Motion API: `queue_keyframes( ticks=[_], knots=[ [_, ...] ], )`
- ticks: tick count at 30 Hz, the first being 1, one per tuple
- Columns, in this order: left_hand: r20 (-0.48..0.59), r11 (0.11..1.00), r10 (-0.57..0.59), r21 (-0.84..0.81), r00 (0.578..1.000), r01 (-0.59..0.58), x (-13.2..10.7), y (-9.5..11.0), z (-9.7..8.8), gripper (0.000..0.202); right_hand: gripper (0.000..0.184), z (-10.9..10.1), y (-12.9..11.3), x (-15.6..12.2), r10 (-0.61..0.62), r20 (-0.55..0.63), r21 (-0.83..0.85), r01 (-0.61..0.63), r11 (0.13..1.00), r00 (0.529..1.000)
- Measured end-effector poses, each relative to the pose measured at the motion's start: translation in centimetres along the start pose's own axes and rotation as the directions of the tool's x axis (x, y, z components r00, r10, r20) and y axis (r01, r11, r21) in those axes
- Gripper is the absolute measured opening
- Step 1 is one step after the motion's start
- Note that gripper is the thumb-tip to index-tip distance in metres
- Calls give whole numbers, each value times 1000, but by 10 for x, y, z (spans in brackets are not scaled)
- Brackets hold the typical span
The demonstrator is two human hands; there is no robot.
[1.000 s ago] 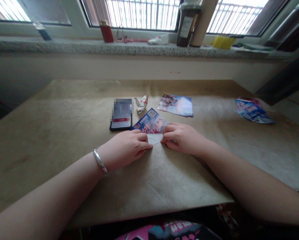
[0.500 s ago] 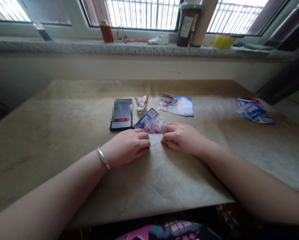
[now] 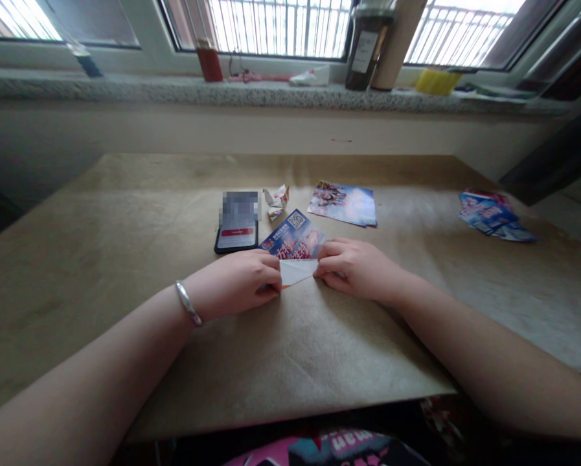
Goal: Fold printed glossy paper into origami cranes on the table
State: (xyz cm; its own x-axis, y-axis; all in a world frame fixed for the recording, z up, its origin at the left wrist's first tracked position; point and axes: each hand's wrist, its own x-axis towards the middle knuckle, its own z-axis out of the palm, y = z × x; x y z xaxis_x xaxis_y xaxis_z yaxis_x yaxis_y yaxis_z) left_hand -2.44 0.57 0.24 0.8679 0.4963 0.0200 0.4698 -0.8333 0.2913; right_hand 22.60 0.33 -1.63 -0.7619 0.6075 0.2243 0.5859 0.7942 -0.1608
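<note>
A blue printed paper sheet (image 3: 304, 234) with a QR code lies on the table in front of me, its near edge folded over to show a white strip. My left hand (image 3: 251, 281), with a silver bangle at the wrist, is closed on the left end of the fold. At the fold's right end my right hand (image 3: 351, 266) pinches the paper between thumb and fingers. A phone (image 3: 236, 238) with a lit, partly blurred screen lies just beyond my left hand. Beside it sits a small folded paper figure (image 3: 276, 202).
Further back on the table (image 3: 183, 175) lie more printed sheets (image 3: 346, 204). A pile of blue and red papers (image 3: 494, 215) rests at the right. Behind, a stone windowsill (image 3: 149, 92) holds a dark jar (image 3: 365, 48), a red container (image 3: 208, 61) and a yellow item (image 3: 436, 81).
My left hand has slid left along the fold, so more of the white strip shows between my hands. My right hand has stayed at its end.
</note>
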Motion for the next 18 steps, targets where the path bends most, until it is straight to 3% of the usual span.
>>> queue_keyframes(
  ticks=[8, 13, 18],
  knots=[
    [4, 999, 4, -42, 1000, -4, -2, 0, -2, 17, 16, 1, 1, -1, 4, 7, 6, -4, 1000, 1000],
    [17, 999, -25, 44, 1000, 24, -1, 6, -3, 15, 15, 0, 2, -1, 1, -2, 23, -1, 1000, 1000],
    [-58, 984, 4, 180, 998, 7, 2, 5, 4, 14, 17, -2, 0, 0, -7, -10, 36, 7, 999, 1000]
  ],
)
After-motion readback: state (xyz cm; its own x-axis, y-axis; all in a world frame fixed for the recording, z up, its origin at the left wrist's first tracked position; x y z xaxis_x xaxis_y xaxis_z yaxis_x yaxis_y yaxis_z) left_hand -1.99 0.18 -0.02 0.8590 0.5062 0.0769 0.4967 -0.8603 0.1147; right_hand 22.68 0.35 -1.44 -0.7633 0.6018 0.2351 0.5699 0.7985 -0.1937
